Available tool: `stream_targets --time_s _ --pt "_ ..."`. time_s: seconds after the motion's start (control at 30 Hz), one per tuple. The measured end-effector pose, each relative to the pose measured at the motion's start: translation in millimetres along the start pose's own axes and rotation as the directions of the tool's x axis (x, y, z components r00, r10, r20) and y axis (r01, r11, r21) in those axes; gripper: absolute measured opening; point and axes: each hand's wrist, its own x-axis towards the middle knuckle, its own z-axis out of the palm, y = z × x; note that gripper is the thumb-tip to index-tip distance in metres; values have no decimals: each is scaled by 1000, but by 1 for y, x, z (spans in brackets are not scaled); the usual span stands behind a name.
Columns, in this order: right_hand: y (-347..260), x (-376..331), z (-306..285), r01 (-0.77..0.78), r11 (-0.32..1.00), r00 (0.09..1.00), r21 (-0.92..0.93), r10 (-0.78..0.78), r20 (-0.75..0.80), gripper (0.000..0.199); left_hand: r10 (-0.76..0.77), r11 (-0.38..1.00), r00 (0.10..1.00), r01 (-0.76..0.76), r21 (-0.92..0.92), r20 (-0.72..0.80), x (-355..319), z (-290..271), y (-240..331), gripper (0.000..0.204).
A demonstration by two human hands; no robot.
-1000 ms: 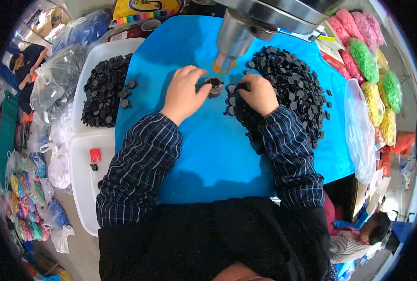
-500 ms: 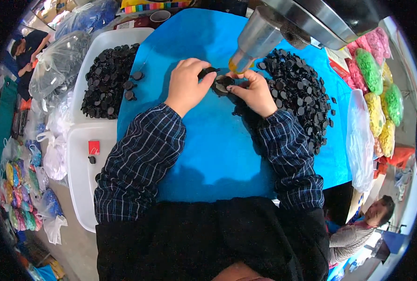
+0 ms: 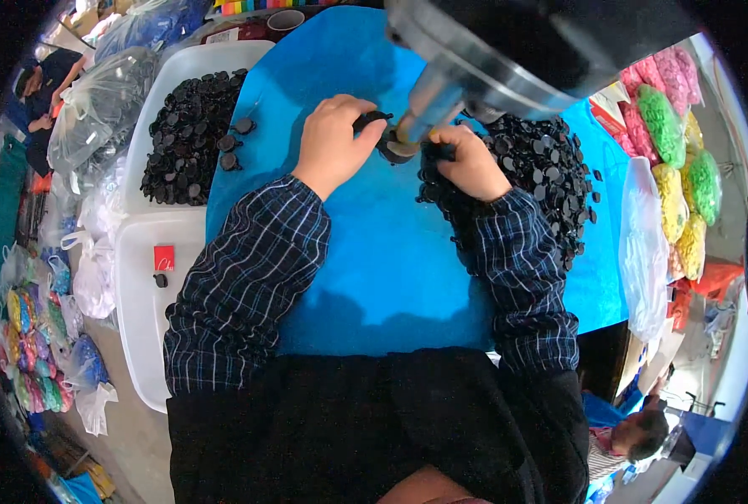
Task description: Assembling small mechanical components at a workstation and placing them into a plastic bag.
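Note:
A metal press head (image 3: 441, 92) with a narrowed, yellowish tip stands over a small round die (image 3: 401, 151) on the blue-covered table (image 3: 374, 252). My left hand (image 3: 334, 143) is left of the die, with a small black disc-shaped piece (image 3: 372, 121) pinched between thumb and forefinger. Right of the tip, my right hand (image 3: 473, 161) is curled closed, with a dark piece (image 3: 443, 151) showing between thumb and forefinger; its outline is unclear. The tip partly hides what lies on the die. Beside my right hand spreads a heap of similar black pieces (image 3: 546, 172).
At left, a white tray (image 3: 143, 118) holds many black pieces, with a few loose ones (image 3: 230, 151) beside it. A second white tray (image 3: 135, 336) has a red card (image 3: 164, 258). Bagged coloured goods (image 3: 668, 126) line the right; co-workers are at far left and lower right.
The press head has come down and looms larger over the die. My right hand has drawn away to the right; my left hand has barely moved. The person at lower right has bent over.

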Motion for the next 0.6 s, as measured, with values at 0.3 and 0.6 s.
stream_targets --time_s 0.3,0.6 --pt "-8 -1 5 -153 987 987 -45 150 -65 31 -42 999 998 42 4 39 -1 0 -1 25" --pt "14 -3 11 -288 921 935 263 330 -133 20 -43 999 998 42 13 43 -3 0 -2 22"
